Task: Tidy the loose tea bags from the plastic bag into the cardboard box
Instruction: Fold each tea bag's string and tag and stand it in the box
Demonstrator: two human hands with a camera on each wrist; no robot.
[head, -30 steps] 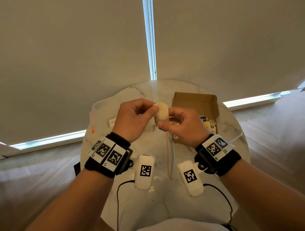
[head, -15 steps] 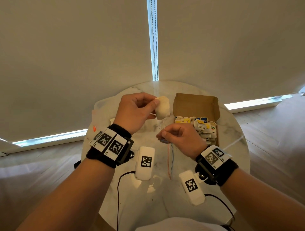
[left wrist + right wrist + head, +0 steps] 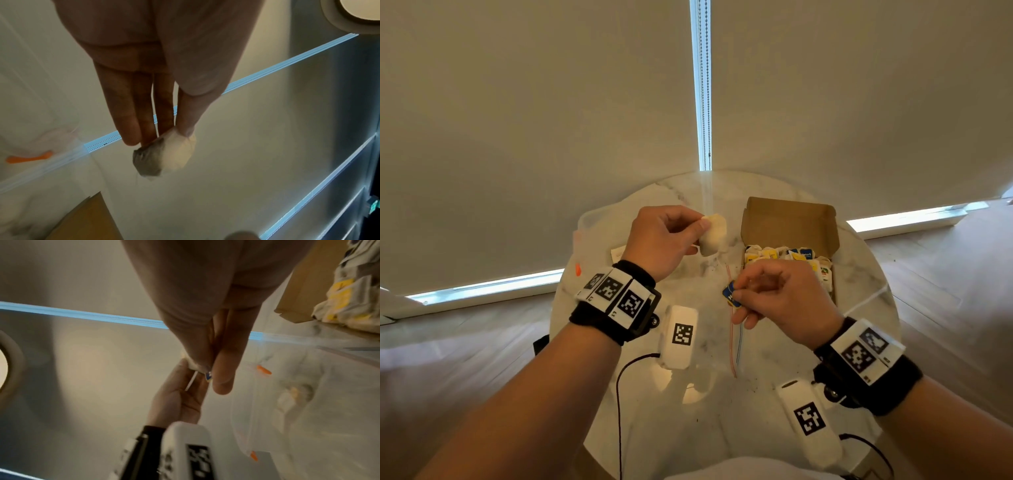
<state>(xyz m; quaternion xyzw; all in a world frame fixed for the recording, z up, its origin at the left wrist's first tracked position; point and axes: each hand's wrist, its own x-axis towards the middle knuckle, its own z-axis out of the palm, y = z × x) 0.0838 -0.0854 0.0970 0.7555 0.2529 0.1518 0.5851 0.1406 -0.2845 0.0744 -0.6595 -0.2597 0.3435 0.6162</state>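
Above the table centre, a tea bag (image 3: 714, 234) is pinched by the left hand (image 3: 661, 240); its blue tag (image 3: 731, 294) is pinched by the right hand (image 3: 777, 301). The cardboard box (image 3: 791, 219) lies at two o'clock. The bag is judged light, soft and easily torn, so the paper edge should be held gently.

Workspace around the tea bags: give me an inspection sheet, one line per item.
Surface: round marble table, dark specks near its middle.
Job's things: cardboard box open, flap up, tea bags inside; one tea bag held above the table; its blue tag held apart; plastic bag at the table's far left.
Clutter: red and blue strips lying at the centre.
Hands: left hand pinches the tea bag; right hand pinches the tag.
Cables: black cable runs from the left wrist unit; another shows by the right unit.
Surroundings: closed blinds, wooden floor.
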